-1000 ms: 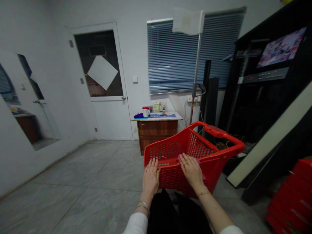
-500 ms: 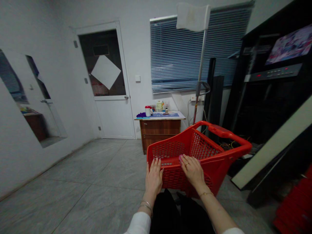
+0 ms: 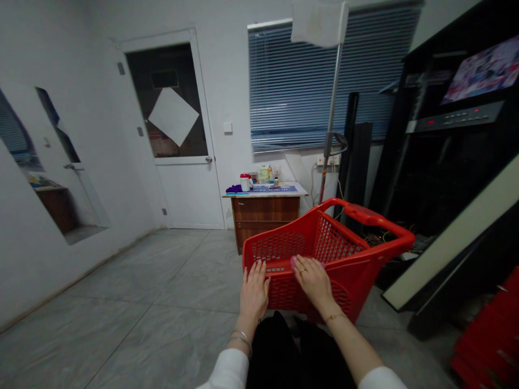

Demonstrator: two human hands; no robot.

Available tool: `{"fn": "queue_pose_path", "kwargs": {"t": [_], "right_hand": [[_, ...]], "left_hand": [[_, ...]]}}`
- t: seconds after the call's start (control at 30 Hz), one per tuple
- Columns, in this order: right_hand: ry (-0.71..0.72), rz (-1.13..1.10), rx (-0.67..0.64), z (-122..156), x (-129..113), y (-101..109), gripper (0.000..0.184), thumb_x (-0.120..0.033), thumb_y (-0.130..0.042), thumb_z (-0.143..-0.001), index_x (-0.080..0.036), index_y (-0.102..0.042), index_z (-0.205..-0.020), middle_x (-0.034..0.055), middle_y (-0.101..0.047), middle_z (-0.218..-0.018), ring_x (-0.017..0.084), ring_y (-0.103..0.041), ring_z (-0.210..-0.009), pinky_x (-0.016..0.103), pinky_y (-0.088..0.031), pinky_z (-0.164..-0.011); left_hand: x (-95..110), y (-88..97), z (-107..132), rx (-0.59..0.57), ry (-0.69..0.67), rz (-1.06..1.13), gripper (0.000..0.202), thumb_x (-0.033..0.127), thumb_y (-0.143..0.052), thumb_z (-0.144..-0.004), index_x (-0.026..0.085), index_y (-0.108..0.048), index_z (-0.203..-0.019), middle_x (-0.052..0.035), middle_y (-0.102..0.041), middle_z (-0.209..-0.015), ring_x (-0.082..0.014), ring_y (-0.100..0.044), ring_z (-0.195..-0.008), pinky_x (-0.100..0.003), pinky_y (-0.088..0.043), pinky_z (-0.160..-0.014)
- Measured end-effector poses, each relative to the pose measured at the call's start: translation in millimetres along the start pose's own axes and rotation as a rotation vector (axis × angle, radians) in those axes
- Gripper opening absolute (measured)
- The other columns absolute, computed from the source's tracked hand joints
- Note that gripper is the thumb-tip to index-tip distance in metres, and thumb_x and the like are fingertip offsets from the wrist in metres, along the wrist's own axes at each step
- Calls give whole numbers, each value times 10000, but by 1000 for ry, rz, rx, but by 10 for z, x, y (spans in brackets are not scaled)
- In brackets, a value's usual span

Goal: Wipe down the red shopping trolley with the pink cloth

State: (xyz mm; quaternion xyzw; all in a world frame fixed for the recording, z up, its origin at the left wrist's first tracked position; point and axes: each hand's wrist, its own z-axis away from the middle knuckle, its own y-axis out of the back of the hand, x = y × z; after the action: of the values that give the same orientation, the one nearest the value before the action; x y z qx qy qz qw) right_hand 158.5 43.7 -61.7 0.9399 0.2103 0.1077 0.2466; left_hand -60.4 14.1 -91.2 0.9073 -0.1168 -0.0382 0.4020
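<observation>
A red plastic shopping basket [image 3: 360, 256] with a mesh wall and a raised handle stands on the floor just ahead of me. My left hand [image 3: 254, 289] lies flat against its near wall by the left corner, fingers stretched out. My right hand [image 3: 313, 281] rests on the near rim, fingers curled over a small pink cloth [image 3: 292, 261] that shows at my fingertips. Both wrists wear thin bracelets, and a ring sits on my right hand. The inside of the basket is mostly hidden.
A wooden cabinet [image 3: 265, 213] with a cup and bottles stands behind the basket under a blinded window. A mop pole [image 3: 331, 119] leans nearby. A white door [image 3: 182, 162] is at the back left. Black shelving [image 3: 446, 162], a slanted pale board [image 3: 454, 243] and red crates [image 3: 490, 340] crowd the right.
My right hand with the pink cloth has slid slightly left along the basket's rim. The left hand stays on the near wall. My view has shifted a little.
</observation>
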Motion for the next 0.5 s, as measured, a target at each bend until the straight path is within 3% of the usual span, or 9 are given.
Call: {"fn": "queue_pose_path", "kwargs": {"t": [0.1, 0.27, 0.33, 0.4, 0.5], "right_hand": [[-88, 41, 44, 53, 96, 4, 321, -214, -466, -973, -159, -655, -1227, 105, -694, -1202, 229, -613, -1091, 415, -377, -1045], [-33, -16, 66, 23, -487, -289, 330, -205, -493, -957, -150, -640, -1247, 107, -682, -1229, 234, -596, -1132, 403, -365, -1054], [18, -57, 47, -14, -582, -316, 325, -217, -497, -959, -167, -644, -1245, 100, -687, -1222, 219, -607, -1112, 385, -377, -1042], [53, -72, 19, -25, -453, -238, 338, -222, -480, -969, -189, -631, -1270, 93, -684, -1231, 201, -614, -1102, 372, -389, -1031], [23, -35, 5, 18, -21, -42, 346, -225, -461, -979, -194, -623, -1283, 91, -680, -1238, 202, -617, -1102, 386, -390, -1039]], "left_hand": [[64, -45, 5, 10, 17, 4, 533, 272, -383, -994, 218, -292, -1516, -70, -448, -1518, -223, -401, -1404, -504, -348, -1159], [67, -68, 1, 12, 21, 4, 500, 279, -379, -998, 202, -347, -1492, -74, -447, -1519, -229, -402, -1401, -506, -358, -1151], [25, -38, -3, -1, 16, 0, 494, 282, -384, -998, 202, -360, -1484, -73, -447, -1520, -223, -407, -1398, -494, -365, -1148], [-9, -2, -5, -22, 11, 2, 491, 279, -389, -997, 201, -362, -1481, -69, -445, -1521, -217, -415, -1393, -484, -370, -1147], [0, 27, -7, -44, 18, 16, 492, 271, -390, -996, 195, -360, -1480, -66, -444, -1522, -213, -416, -1393, -483, -366, -1151]]}}
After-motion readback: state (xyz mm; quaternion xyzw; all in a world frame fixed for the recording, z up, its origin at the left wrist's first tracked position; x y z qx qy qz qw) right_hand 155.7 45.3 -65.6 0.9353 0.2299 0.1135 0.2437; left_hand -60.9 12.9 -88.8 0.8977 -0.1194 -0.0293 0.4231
